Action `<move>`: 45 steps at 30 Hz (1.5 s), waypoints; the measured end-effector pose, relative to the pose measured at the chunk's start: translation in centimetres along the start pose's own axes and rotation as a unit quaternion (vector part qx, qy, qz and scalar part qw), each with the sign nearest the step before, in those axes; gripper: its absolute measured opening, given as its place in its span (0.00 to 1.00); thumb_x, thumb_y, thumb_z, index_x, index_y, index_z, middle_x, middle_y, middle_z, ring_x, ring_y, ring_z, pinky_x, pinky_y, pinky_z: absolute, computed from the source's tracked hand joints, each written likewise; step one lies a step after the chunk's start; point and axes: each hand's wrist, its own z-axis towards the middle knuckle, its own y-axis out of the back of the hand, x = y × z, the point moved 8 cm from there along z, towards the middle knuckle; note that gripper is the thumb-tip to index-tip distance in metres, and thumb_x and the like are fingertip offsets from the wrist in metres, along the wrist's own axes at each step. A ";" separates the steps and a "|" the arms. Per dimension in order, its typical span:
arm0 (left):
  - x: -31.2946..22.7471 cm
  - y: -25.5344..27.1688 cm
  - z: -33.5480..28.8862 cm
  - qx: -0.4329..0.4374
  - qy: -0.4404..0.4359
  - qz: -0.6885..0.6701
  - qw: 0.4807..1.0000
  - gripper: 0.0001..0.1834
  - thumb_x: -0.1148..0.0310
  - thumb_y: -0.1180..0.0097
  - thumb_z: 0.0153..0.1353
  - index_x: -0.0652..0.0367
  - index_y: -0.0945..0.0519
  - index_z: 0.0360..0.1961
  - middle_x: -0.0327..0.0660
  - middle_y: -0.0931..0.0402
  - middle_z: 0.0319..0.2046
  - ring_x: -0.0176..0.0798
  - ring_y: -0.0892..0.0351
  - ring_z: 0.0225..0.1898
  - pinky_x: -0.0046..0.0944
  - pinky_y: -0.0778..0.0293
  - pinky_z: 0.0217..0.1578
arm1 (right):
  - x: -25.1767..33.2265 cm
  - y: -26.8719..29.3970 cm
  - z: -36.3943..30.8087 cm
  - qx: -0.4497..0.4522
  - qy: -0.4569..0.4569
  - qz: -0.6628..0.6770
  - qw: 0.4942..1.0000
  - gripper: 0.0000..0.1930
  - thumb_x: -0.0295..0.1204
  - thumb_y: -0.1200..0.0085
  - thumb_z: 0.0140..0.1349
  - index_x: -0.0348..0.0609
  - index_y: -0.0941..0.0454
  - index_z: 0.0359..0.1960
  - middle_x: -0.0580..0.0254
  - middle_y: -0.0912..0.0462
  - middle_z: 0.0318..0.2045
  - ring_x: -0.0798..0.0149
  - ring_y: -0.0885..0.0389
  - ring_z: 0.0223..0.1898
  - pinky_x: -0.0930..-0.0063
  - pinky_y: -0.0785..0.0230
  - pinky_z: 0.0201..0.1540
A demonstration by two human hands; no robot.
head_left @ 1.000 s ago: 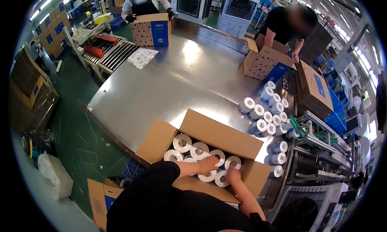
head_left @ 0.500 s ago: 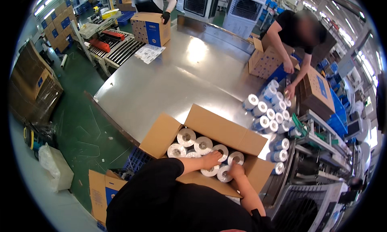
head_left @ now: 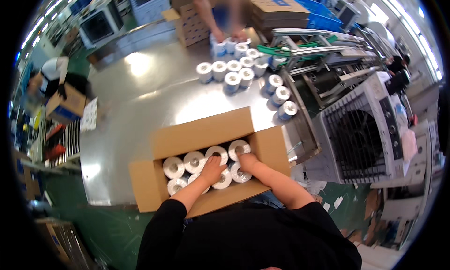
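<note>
Open box of brown cardboard [head_left: 206,206], flaps spread, sits on the near edge of the shiny bare-metal table [head_left: 126,101], right before the wearer. Clock taken from this box, 12 pointing away from the wearer.

Inside: white cylindrical rolls with round core holes [head_left: 194,162], ends up, two rows of four, close together.

Left hand [head_left: 213,170]: over the third column from 9 o'clock, fingertips on the far roll near its core. Fingers bent; cannot tell if they grip.

Right hand [head_left: 247,162]: at the 3 o'clock end, on the last column, fingertips by the core of the far roll. Finger spacing partly hidden; cannot tell whether clamped.

At 12: a cluster of upright blue-and-white wrapped rolls [head_left: 232,82]; a co-worker's two hands [head_left: 217,36] reach to its far side. Beside them, a patterned brown carton [head_left: 193,28], open.

Between 1 and 2: three more wrapped rolls [head_left: 280,96] in a line.

Between 2 and 3: white-cased machine with a dark round grille [head_left: 356,138].

At 10: blue-and-brown carton [head_left: 68,101], a co-worker's dark-gloved hand [head_left: 62,91] on it; white printed sheet [head_left: 89,114] just beside.
</note>
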 end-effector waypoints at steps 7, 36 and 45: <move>-0.7 0.2 2.5 0.064 0.016 0.037 0.997 0.20 0.65 0.38 0.43 0.49 0.18 0.42 0.51 0.31 0.42 0.55 0.32 0.50 0.51 0.37 0.53 | -2.3 0.1 2.0 0.061 0.039 -0.023 0.997 0.41 0.39 0.28 0.39 0.38 0.32 0.57 0.47 0.17 0.40 0.50 0.16 0.41 0.59 0.24 0.44; 30.9 -1.0 50.8 0.180 0.070 0.144 0.971 0.28 0.66 0.32 0.42 0.40 0.19 0.50 0.48 0.37 0.62 0.53 0.38 0.64 0.49 0.38 0.62 | -47.0 7.2 12.0 -0.252 -0.273 0.262 0.891 0.42 0.40 0.30 0.40 0.38 0.38 0.56 0.36 0.21 0.44 0.37 0.21 0.46 0.52 0.28 0.48; 29.8 -6.5 48.1 0.224 0.019 0.225 0.948 0.12 0.62 0.37 0.44 0.49 0.14 0.32 0.47 0.24 0.41 0.51 0.28 0.50 0.46 0.30 0.51 | -44.9 10.5 17.0 -0.125 -0.163 0.264 0.942 0.56 0.26 0.35 0.39 0.54 0.57 0.73 0.36 0.18 0.38 0.38 0.19 0.42 0.53 0.27 0.48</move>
